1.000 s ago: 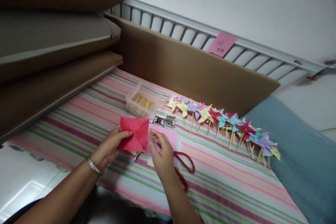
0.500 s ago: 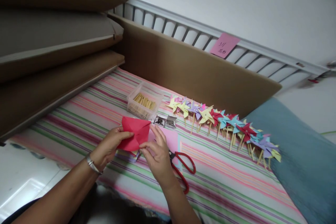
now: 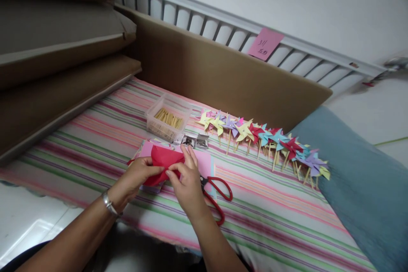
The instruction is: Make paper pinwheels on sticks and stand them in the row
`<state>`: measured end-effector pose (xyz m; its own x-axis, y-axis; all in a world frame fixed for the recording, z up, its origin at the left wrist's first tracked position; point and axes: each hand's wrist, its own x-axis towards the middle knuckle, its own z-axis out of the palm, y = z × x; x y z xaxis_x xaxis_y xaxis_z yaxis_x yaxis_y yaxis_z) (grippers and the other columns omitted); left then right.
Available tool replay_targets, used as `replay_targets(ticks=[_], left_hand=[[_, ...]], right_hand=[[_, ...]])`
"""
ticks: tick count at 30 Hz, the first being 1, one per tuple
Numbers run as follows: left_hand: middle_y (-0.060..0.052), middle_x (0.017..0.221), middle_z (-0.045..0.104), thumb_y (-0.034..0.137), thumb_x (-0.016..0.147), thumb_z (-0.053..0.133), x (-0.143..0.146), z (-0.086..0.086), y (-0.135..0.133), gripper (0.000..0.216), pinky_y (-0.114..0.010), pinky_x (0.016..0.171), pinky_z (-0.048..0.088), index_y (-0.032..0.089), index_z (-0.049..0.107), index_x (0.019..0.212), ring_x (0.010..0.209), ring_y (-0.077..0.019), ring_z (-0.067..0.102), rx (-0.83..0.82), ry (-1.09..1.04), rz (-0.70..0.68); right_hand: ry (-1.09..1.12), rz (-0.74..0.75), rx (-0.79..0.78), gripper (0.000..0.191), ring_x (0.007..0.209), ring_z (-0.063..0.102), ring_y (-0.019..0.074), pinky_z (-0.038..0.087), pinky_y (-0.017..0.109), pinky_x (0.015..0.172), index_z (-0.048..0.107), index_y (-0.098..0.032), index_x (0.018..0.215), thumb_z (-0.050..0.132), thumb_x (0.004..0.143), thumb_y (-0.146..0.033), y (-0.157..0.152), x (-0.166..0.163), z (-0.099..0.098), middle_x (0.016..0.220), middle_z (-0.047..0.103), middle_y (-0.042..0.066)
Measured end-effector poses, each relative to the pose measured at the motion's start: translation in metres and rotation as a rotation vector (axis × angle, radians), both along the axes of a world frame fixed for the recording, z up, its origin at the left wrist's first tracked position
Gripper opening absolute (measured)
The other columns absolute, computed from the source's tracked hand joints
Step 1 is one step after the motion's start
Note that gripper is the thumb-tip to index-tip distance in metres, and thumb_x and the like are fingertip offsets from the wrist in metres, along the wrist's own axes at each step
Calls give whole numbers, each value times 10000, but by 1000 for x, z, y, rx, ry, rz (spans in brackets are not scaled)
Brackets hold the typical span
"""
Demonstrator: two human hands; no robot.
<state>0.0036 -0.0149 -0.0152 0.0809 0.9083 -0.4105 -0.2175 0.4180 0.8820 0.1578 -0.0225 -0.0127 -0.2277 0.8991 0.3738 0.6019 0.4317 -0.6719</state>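
A sheet of red paper (image 3: pixel 162 157) is held above the striped cloth between my two hands. My left hand (image 3: pixel 142 174) pinches its left side, thumb on top. My right hand (image 3: pixel 186 178) pinches a corner of the paper between thumb and index finger and has it folded in toward the middle; its other fingers point up. Beneath lies a stack of coloured paper, with a pink sheet (image 3: pixel 204 160) showing on the right. Scissors with red handles (image 3: pixel 219 204) lie just right of my right hand, their blades hidden.
A clear plastic box (image 3: pixel 168 117) of short wooden sticks stands behind the paper, with two small open boxes (image 3: pixel 196 141) of metal pins beside it. Several paper pinwheels (image 3: pixel 264 136) on sticks line the back right. A brown board (image 3: pixel 223 80) borders the far side.
My right hand has brought the red paper's corner inward toward the centre, and my left thumb has moved closer to it. The view has shifted slightly.
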Motion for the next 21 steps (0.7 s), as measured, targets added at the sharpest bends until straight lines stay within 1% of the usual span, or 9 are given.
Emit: replay_targets(ticks=[8,15,21], left_hand=[[-49,579,689,321,494,794,-1,-4,1,276,-250,553,427,118,705,658,523,-159,595,-2,61,-10],[-69,615,700,330,493,789,-3,-2,1,309,-276,589,460,112,702,695,569,-191,629,-21,62,-41],[-69,648,704,328,512,780,-3,0,0,312,-277,595,467,110,700,721,571,-181,627,-1,63,-52]], right_hand=[[-5,4,-8,75,1387,207,271,255,501,1083,656,-203,745,618,776,-146,1,-1,-1,1463,366,86],[-8,-11,-20,83,1375,236,274,263,505,1074,642,-205,720,624,763,-136,2,-1,-3,1439,397,97],[-20,-33,-22,79,1370,246,272,258,494,1077,634,-198,715,616,755,-132,3,-1,-4,1424,414,117]])
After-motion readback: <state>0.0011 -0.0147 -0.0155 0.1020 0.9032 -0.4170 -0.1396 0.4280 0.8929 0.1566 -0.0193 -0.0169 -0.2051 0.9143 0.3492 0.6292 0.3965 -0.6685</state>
